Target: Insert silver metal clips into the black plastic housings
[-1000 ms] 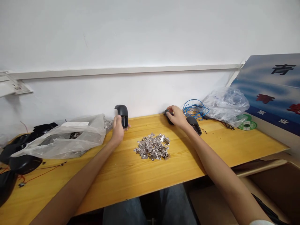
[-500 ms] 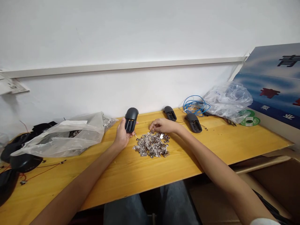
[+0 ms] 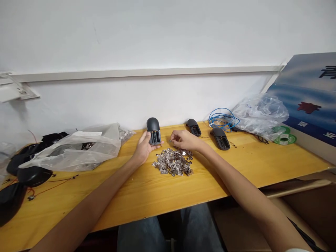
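Note:
My left hand (image 3: 144,147) grips a black round-topped battery housing (image 3: 153,125), its open compartment with two slots facing me. To its right, my right hand (image 3: 182,139) is pinched around a small metal contact piece (image 3: 170,140), of which only a bit shows at the fingertips. Just below that hand lies a heap of small shiny metal contact pieces (image 3: 173,162) on the wooden table (image 3: 147,196). Two similar black housings, one near the wall (image 3: 193,126) and one nearer me (image 3: 220,138), lie to the right with their compartments up.
A translucent plastic bag (image 3: 70,154) with metal pieces lies at left, beside several black shells (image 3: 34,175) with red wires. At right are a blue wire coil (image 3: 223,119), a clear plastic bag (image 3: 262,112) and green spools (image 3: 285,139). The wall (image 3: 157,101) bounds the back.
My right hand has lifted slightly from the heap with a small metal piece in its fingertips. The housing in my left hand has turned a little more upright. The camera view has shifted slightly.

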The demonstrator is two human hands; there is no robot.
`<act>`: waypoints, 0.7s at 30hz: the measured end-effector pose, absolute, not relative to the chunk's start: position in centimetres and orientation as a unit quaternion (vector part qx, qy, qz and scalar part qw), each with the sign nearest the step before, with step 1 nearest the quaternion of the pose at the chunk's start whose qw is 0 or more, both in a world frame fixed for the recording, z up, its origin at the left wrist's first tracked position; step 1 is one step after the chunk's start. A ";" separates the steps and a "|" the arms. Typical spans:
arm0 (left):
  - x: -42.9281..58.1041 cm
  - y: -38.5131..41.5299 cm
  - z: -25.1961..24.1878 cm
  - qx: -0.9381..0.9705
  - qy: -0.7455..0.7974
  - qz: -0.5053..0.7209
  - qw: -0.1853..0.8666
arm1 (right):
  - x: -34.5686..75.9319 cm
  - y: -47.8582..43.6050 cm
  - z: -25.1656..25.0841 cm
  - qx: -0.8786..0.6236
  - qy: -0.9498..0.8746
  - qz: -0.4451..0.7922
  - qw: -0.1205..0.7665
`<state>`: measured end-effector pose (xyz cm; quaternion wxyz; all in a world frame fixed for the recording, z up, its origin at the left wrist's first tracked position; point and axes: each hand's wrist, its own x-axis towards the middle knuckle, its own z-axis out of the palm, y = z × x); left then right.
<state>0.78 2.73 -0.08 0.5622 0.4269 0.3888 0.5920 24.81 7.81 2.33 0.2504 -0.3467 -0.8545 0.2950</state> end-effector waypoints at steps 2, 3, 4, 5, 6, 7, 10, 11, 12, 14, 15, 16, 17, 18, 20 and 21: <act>0.7 2.8 -0.4 0.438 0.378 0.582 0.571 | 24.2 7.6 2.3 -0.342 -0.841 0.312 0.278; 0.7 2.9 -0.5 0.446 0.371 0.579 0.572 | 23.9 7.5 2.2 -0.341 -0.826 0.333 0.300; 0.7 3.0 -0.7 0.453 0.365 0.578 0.572 | 23.5 7.4 2.2 -0.337 -0.806 0.362 0.324; 0.7 3.0 -0.8 0.458 0.360 0.579 0.571 | 23.0 7.2 2.0 -0.332 -0.783 0.397 0.345; 0.7 3.1 -0.9 0.461 0.356 0.580 0.569 | 22.5 7.0 1.9 -0.325 -0.761 0.432 0.359; 0.7 3.1 -1.0 0.464 0.354 0.582 0.566 | 22.0 6.8 1.7 -0.319 -0.739 0.467 0.366; 0.8 3.1 -1.0 0.470 0.348 0.581 0.566 | 20.6 6.2 0.8 -0.311 -0.695 0.540 0.359; 0.8 3.0 -0.9 0.471 0.346 0.582 0.565 | 20.2 6.1 0.5 -0.310 -0.687 0.552 0.358; 0.8 3.0 -0.9 0.472 0.346 0.582 0.565 | 19.8 6.0 0.2 -0.310 -0.680 0.559 0.360; 0.8 2.9 -0.9 0.471 0.346 0.584 0.563 | 19.3 5.9 -0.3 -0.310 -0.668 0.565 0.372; 0.8 2.9 -0.9 0.470 0.347 0.585 0.563 | 19.2 5.9 -0.5 -0.312 -0.662 0.567 0.378; 0.8 2.9 -0.9 0.469 0.348 0.585 0.563 | 19.1 5.9 -0.6 -0.315 -0.656 0.568 0.384; 0.8 2.9 -0.9 0.469 0.348 0.585 0.563 | 19.1 5.9 -0.6 -0.317 -0.650 0.570 0.390; 0.8 2.9 -0.9 0.469 0.347 0.585 0.563 | 19.0 6.0 -0.6 -0.318 -0.644 0.575 0.392; 0.8 3.0 -1.0 0.471 0.346 0.584 0.563 | 19.0 6.0 -0.5 -0.316 -0.634 0.586 0.393; 0.8 3.0 -1.0 0.472 0.346 0.583 0.563 | 19.0 5.9 -0.5 -0.314 -0.630 0.592 0.393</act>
